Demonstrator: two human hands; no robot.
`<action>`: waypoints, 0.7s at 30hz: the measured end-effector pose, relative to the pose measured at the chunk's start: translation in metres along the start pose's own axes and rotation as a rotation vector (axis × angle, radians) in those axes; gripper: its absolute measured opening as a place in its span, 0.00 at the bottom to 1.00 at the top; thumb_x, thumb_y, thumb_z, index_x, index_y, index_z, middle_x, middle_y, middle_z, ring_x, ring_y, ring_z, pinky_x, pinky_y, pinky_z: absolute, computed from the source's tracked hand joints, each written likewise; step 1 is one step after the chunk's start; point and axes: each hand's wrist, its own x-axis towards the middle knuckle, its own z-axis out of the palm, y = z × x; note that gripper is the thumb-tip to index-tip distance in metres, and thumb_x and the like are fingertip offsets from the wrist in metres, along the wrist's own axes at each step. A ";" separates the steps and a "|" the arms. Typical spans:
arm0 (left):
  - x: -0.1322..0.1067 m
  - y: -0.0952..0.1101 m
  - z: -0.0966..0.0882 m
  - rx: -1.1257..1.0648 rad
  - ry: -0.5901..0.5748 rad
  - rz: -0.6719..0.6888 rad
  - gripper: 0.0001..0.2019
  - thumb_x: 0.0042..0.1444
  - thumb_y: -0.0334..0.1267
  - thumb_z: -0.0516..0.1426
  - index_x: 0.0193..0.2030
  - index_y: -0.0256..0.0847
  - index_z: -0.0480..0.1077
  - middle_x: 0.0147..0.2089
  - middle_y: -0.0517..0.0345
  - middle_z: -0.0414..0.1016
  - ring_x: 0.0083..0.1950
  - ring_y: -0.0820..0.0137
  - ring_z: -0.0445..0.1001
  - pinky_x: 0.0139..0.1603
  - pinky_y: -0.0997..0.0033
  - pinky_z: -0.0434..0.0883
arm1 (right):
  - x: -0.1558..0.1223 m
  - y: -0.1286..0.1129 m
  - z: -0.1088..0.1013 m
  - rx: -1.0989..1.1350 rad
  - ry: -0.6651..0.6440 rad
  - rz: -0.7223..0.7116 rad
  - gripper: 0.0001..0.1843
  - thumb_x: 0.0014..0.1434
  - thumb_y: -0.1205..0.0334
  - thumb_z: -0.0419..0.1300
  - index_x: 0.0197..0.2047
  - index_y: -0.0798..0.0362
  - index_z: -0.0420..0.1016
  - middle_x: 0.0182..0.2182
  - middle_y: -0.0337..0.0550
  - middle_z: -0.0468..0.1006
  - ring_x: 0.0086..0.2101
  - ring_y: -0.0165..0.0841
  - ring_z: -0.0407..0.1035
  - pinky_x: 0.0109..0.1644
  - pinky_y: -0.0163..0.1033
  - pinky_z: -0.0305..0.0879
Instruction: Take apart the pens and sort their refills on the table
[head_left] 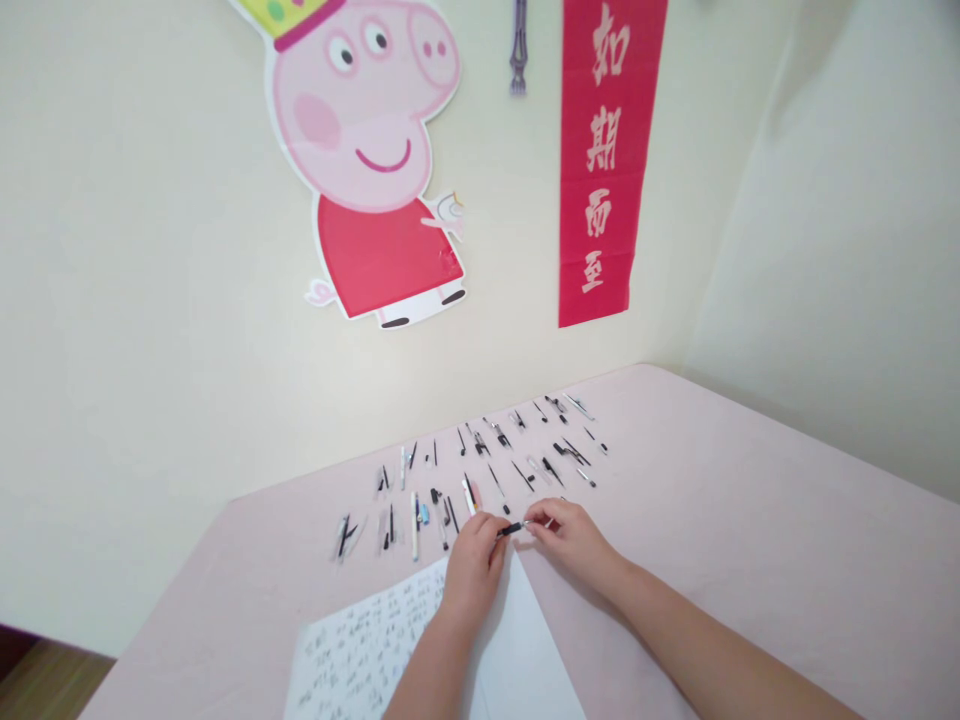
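Note:
My left hand (pixel 475 556) is closed around the dark barrel of a pen (pixel 513 528), which it holds above the top of the paper. At the pen's light-coloured right end, the fingertips of my right hand (pixel 571 534) are pinched together; whether they grip the pen itself or a small part of it is too small to tell. Under my left forearm lies an open notebook or sheets of paper (pixel 525 640), with handwriting on the left side and a blank right side. Just beyond my hands rest a pen with a white barrel (pixel 415 528) and several dark pen parts (pixel 498 488).
Rows of pens, caps and thin refills (pixel 480 440) spread across the far part of the pink-covered table (pixel 720 560). The wall behind bears a cartoon pig cutout (pixel 390 250) and a red banner (pixel 600 170) with white characters. Wooden floor (pixel 52 685) shows at lower left.

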 end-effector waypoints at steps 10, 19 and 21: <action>0.000 0.002 0.000 0.003 0.002 0.006 0.09 0.57 0.31 0.48 0.40 0.42 0.68 0.37 0.54 0.69 0.41 0.67 0.69 0.43 0.65 0.67 | -0.001 0.000 -0.001 -0.029 -0.032 0.010 0.05 0.53 0.65 0.54 0.29 0.53 0.72 0.25 0.39 0.73 0.27 0.30 0.66 0.33 0.34 0.61; 0.000 0.000 0.003 0.018 0.009 0.022 0.09 0.56 0.30 0.49 0.40 0.42 0.69 0.37 0.54 0.70 0.41 0.67 0.69 0.43 0.65 0.67 | -0.002 0.002 -0.001 -0.091 -0.040 -0.008 0.10 0.57 0.62 0.52 0.27 0.53 0.69 0.21 0.37 0.69 0.25 0.29 0.63 0.30 0.33 0.58; 0.000 0.000 0.002 0.017 0.010 0.022 0.09 0.56 0.30 0.49 0.40 0.42 0.69 0.37 0.54 0.70 0.41 0.68 0.69 0.43 0.66 0.68 | -0.003 0.001 0.000 -0.059 -0.044 0.001 0.06 0.55 0.62 0.54 0.31 0.53 0.69 0.24 0.37 0.71 0.26 0.28 0.64 0.31 0.33 0.58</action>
